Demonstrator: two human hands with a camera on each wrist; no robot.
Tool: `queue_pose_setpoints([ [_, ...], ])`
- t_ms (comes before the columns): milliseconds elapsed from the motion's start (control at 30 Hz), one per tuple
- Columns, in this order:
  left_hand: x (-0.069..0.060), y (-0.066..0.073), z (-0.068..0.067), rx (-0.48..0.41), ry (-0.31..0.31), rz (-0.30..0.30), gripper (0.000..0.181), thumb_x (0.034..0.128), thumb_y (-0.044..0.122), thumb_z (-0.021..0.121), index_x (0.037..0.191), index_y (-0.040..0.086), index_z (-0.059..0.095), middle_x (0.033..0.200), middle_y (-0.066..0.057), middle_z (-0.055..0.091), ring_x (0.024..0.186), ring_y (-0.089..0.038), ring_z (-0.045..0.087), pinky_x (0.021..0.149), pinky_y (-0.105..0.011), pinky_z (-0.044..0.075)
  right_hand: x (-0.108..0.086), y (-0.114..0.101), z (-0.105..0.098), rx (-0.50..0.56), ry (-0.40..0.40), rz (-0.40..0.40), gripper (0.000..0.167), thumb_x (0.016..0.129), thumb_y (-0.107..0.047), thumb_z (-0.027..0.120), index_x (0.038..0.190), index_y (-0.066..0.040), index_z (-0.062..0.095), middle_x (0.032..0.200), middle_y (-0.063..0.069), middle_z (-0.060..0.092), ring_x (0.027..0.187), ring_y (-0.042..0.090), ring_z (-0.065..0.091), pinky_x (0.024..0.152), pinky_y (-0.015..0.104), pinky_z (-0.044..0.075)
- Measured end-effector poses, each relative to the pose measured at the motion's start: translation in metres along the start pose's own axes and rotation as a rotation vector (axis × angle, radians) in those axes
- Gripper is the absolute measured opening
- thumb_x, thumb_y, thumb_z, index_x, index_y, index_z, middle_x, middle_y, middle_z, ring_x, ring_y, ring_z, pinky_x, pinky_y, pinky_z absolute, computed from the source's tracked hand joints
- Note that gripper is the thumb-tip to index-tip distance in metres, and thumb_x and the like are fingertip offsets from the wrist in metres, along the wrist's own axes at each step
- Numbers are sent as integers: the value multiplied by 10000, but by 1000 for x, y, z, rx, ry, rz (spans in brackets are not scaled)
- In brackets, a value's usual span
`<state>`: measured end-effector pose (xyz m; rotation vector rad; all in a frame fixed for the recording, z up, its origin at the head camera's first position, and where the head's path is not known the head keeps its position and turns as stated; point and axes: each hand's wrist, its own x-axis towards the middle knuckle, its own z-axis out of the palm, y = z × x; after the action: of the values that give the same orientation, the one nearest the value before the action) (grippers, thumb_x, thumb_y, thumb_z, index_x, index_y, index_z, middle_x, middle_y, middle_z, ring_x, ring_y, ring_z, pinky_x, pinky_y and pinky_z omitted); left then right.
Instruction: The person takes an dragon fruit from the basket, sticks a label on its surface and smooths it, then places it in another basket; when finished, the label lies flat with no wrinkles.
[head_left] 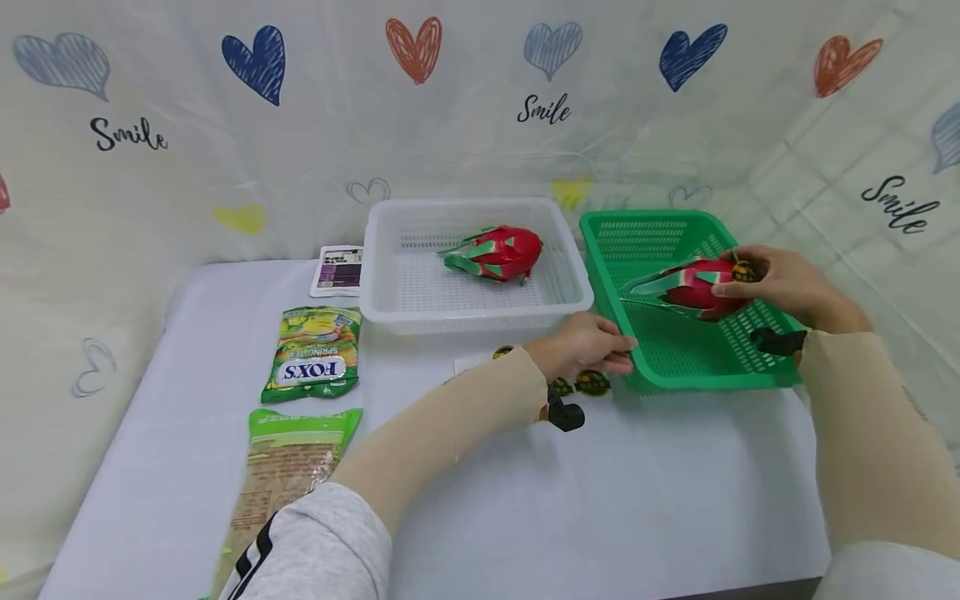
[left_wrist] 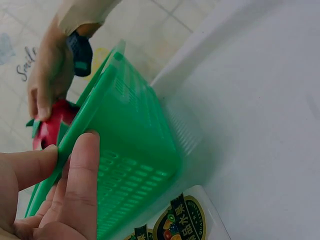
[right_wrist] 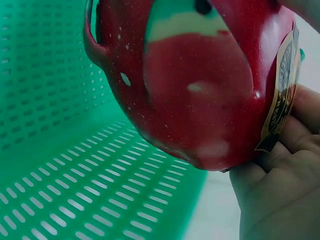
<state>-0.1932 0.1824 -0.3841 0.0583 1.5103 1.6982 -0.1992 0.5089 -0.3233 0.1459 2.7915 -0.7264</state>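
A red dragon fruit (head_left: 693, 287) with green scales is gripped at its right end by my right hand (head_left: 787, 283), over the green basket (head_left: 720, 382). In the right wrist view, a black-and-gold sticker (right_wrist: 282, 95) shows on the dragon fruit (right_wrist: 195, 95), beside the curled fingers. My left hand (head_left: 588, 343) pinches the basket's near left rim between thumb and fingers; the left wrist view shows this hand (left_wrist: 55, 195) on the green rim (left_wrist: 80, 130). Another dragon fruit (head_left: 498, 252) lies in the white basket (head_left: 480, 318) to the left.
A sheet of round black-and-gold stickers (head_left: 592, 383) lies under and beside my left hand. Left of the white basket are a white-and-purple packet (head_left: 337, 271), a green FOX'S bag (head_left: 313, 352) and a brown bag with a green top (head_left: 288, 458), partly behind my left sleeve.
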Motion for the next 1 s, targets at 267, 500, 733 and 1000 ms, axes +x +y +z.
queue_pose_setpoints([
  [267,-1,-2,3,-12,-12,-13,67,993,57,694,989,11,646,745,-121,702,1166,-423,697,548,-209,609,24,15,13,-43,-50,-20,928,987,-449,703,1620,35,229,1543,388,365,1329,511,394,919,421,506],
  [500,-2,-1,2,-1,-12,-5,75,991,57,696,946,22,648,851,-197,753,1164,-432,695,606,-244,637,36,14,22,-38,-64,-23,968,1001,-491,667,1647,2,142,1565,385,308,1326,521,386,1018,612,479],
  [733,-3,0,2,1,-9,8,64,997,50,686,971,10,645,775,-140,718,1176,-444,679,549,-205,606,42,3,19,-51,-86,-53,941,1022,-419,660,1650,10,104,1586,400,260,1344,522,373,1053,677,436],
  [1000,0,0,-1,9,-1,13,78,993,48,691,937,29,640,793,-158,732,1141,-429,707,547,-210,609,46,-6,20,-30,-79,-53,961,1003,-388,701,1639,40,121,1496,384,404,1192,426,535,888,449,604],
])
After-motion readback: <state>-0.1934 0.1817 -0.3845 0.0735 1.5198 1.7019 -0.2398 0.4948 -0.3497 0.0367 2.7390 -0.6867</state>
